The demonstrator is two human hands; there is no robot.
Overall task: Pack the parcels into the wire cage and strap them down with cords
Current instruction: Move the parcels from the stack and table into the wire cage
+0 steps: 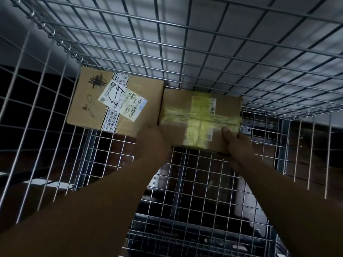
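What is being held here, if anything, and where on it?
The yellow-taped parcel, by its near edge: left hand at the left corner, right hand at the right corner, thumb on top.

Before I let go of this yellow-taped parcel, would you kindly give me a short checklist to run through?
1. Left hand and right hand grip the yellow-taped parcel: ok.
2. It sits close beside the labelled parcel, no gap visible: ok.
3. It rests fully on the wire cage floor: cannot tell, underside hidden.
4. Its far edge meets the rear mesh: cannot tell.
5. Cords within reach: cannot tell, none in view.
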